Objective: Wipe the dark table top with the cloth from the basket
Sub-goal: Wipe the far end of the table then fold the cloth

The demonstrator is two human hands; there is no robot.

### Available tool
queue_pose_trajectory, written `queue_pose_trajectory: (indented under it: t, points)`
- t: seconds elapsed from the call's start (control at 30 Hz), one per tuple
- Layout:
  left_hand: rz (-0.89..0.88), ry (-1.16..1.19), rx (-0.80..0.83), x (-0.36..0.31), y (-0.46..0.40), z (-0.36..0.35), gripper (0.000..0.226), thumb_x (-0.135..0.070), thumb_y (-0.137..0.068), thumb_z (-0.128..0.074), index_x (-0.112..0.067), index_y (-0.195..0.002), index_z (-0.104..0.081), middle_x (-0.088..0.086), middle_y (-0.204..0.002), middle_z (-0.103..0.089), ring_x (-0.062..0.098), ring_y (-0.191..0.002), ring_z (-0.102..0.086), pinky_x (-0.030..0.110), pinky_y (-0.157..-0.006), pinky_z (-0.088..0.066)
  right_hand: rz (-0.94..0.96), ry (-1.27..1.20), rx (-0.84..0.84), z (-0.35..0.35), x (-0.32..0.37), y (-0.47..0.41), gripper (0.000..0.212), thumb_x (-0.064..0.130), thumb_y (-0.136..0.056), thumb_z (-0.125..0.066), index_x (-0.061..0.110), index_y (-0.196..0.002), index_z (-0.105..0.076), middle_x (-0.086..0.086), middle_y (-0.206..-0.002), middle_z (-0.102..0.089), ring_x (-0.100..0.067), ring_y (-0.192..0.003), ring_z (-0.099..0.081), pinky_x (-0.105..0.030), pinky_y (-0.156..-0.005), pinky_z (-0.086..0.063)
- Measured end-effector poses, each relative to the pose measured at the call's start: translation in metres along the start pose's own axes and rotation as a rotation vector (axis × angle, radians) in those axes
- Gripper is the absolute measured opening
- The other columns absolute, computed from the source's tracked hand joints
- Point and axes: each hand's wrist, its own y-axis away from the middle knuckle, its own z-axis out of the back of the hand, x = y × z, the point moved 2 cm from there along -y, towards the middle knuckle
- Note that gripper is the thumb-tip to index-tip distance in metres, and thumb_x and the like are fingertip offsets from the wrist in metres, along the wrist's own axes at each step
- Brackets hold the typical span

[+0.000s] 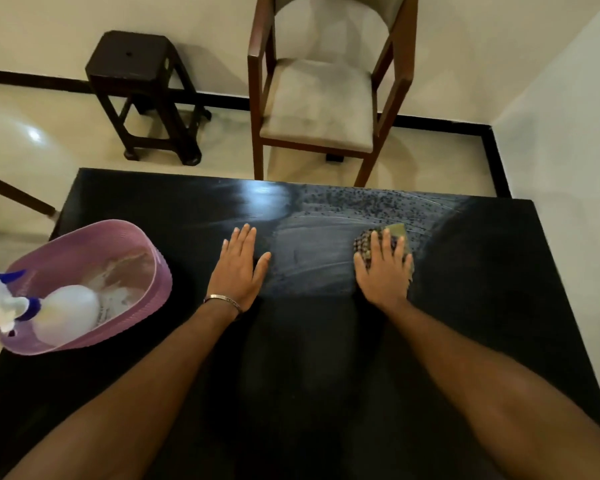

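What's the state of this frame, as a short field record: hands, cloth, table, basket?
left hand: flat on table, empty
right hand: pressing cloth on table
table: dark; smeared wet streaks between the hands, droplets near far edge
basket: pink, on table's left end, holds spray bottle
beyond table: chair, stool

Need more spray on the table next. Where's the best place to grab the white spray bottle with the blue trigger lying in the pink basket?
Take the white spray bottle by its narrow neck, just behind the blue trigger. It lies tilted, with its head overhanging the pink basket rim at the left. The free left hand could probably come from above, left of the basket.
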Motion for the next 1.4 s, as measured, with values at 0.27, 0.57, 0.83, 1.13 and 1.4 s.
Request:
queue_pose_trajectory:
  t: [0.27,0.57,0.83,1.13,1.4]
  points:
    - [0.112,0.026,-0.039,0.034,-0.043,0.023,0.062,-0.037,-0.102,-0.029,-0.013,-0.154,-0.007,0.003,-0.163,-0.003,0.016,-0.15,0.003,0.035,-0.122,0.002,0.244,0.045,0.064,-0.001,0.137,-0.073,0.074,0.059,-0.099,-0.025,0.02,-0.16,-0.006,-0.004,-0.167,0.0,-0.034,-0.152,0.006,-0.057,-0.12,0.003]
    - [0.092,-0.008,-0.027,0.028,-0.06,0.008,0.063,-0.036,-0.101,-0.032,-0.014,-0.154,-0.006,0.002,-0.163,-0.002,0.013,-0.149,0.005,0.037,-0.122,0.001,0.65,0.052,0.116,-0.01,0.184,-0.076,0.069,0.058,-0.098,-0.032,0.028,-0.159,-0.015,0.004,-0.167,-0.009,-0.022,-0.154,0.001,-0.052,-0.123,-0.003]
    - [-0.037,0.011,0.008,-0.041,-0.094,-0.023,0.07,-0.043,-0.094,-0.021,-0.011,-0.154,-0.008,0.005,-0.163,-0.006,0.017,-0.15,0.003,0.04,-0.123,-0.001,0.113,0.02,-0.039,0.039,-0.064,-0.149,0.068,0.057,-0.099,-0.025,0.025,-0.158,-0.016,-0.001,-0.166,-0.015,-0.026,-0.153,-0.008,-0.051,-0.122,-0.007]
    - [-0.098,0.005,0.006,-0.067,-0.108,-0.043,0.068,-0.043,-0.095,-0.022,-0.013,-0.154,-0.008,0.004,-0.163,-0.006,0.016,-0.15,0.003,0.036,-0.122,0.002,-0.364,-0.092,-0.074,0.066,-0.217,-0.152,0.066,0.051,-0.102,-0.032,0.024,-0.16,-0.012,-0.001,-0.168,-0.006,-0.031,-0.153,0.002,-0.055,-0.122,-0.001]
    - [-0.019,-0.017,-0.052,-0.019,-0.098,-0.019,0.07,-0.046,-0.094,-0.02,-0.012,-0.154,-0.008,0.004,-0.162,-0.005,0.015,-0.15,0.003,0.039,-0.122,-0.001,0.08,-0.039,-0.081,0.033,0.004,-0.155,0.067,0.054,-0.099,-0.03,0.023,-0.158,-0.021,-0.004,-0.164,-0.022,-0.031,-0.152,-0.011,-0.053,-0.122,-0.003]
